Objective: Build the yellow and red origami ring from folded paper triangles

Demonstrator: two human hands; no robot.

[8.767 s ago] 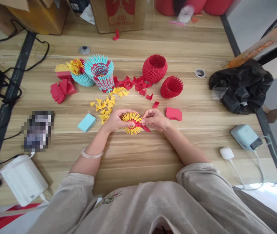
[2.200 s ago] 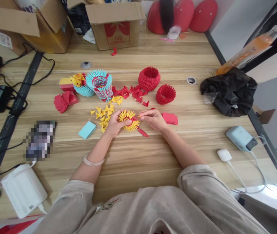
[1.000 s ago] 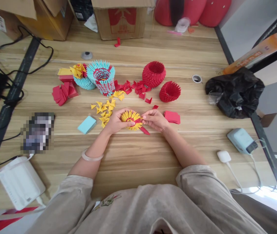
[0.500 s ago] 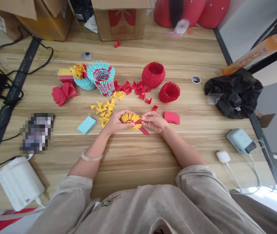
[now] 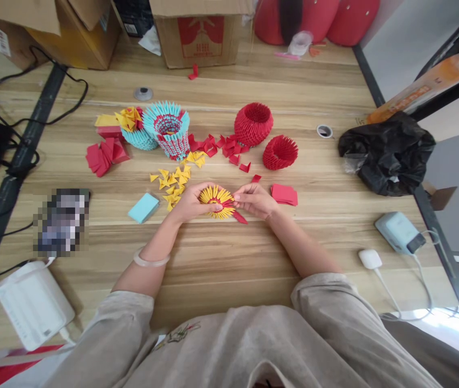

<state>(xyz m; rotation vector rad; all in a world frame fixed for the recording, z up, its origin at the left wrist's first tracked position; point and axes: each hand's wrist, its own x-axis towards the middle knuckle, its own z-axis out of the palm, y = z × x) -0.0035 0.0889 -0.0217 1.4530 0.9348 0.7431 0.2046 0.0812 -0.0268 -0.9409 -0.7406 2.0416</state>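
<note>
My left hand (image 5: 192,205) is closed around a ring of folded paper pieces (image 5: 217,209), yellow points outward with red pieces on its inner and right side. The thumb lies across the front of the ring. At the ring's right edge my right hand (image 5: 255,199) is in a pinch; what is between its fingertips is too small to make out. A red folded piece (image 5: 240,217) lies just below these fingers. Loose yellow folded pieces (image 5: 176,179) are scattered left of the ring. Behind it lie loose red pieces (image 5: 231,146).
Two red paper vases (image 5: 253,124) stand behind my right hand, beside a turquoise-and-red paper vase (image 5: 169,132). Red paper slips (image 5: 284,194) and a turquoise stack (image 5: 143,208) flank my hands. Further out are a phone (image 5: 62,222), a black bag (image 5: 386,153) and a cardboard box (image 5: 203,46).
Both hands stay in nearly the same place around the paper ring. The right fingertips shift very slightly at the ring's edge.
</note>
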